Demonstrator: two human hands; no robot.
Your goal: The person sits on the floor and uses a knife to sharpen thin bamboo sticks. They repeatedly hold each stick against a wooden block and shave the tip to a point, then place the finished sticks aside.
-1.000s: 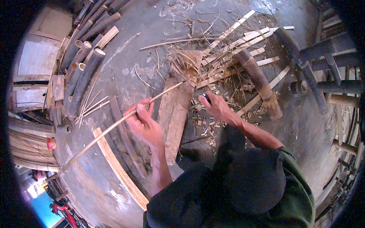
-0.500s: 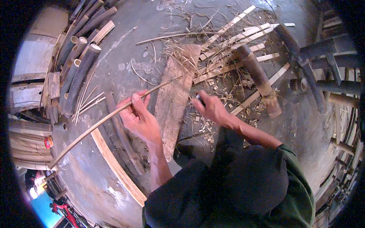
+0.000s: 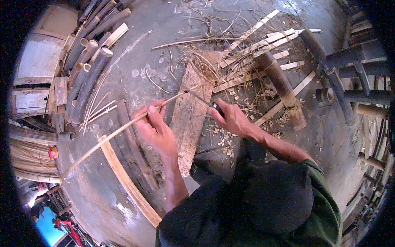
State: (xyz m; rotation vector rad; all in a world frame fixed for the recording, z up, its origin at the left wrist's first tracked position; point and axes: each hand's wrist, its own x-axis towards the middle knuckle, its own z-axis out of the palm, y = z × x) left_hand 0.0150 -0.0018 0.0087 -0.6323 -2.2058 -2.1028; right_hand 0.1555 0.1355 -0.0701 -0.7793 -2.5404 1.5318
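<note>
My left hand [image 3: 155, 131] pinches a long, thin bamboo strip [image 3: 108, 137] between thumb and fingers. The strip slants from the lower left up to its far end over a rough wooden plank [image 3: 186, 133]. My right hand [image 3: 233, 119] is closed round the dark handle of a knife [image 3: 200, 99]. Its narrow blade points to the upper left and meets the strip near a dark spot close to the far end. Whether the edge is cutting in cannot be made out.
Split bamboo slats [image 3: 284, 37], curled shavings [image 3: 201, 66] and small chips [image 3: 269, 120] litter the floor ahead and right. A thick bamboo piece [image 3: 282, 88] lies among them. Bamboo tubes [image 3: 92, 84] are stacked left; a pale curved slat [image 3: 125, 181] lies beside my left forearm.
The knife blade now shows clearly against the strip; before, it was hard to make out. The strip shows a paler side. The whole view has shifted slightly.
</note>
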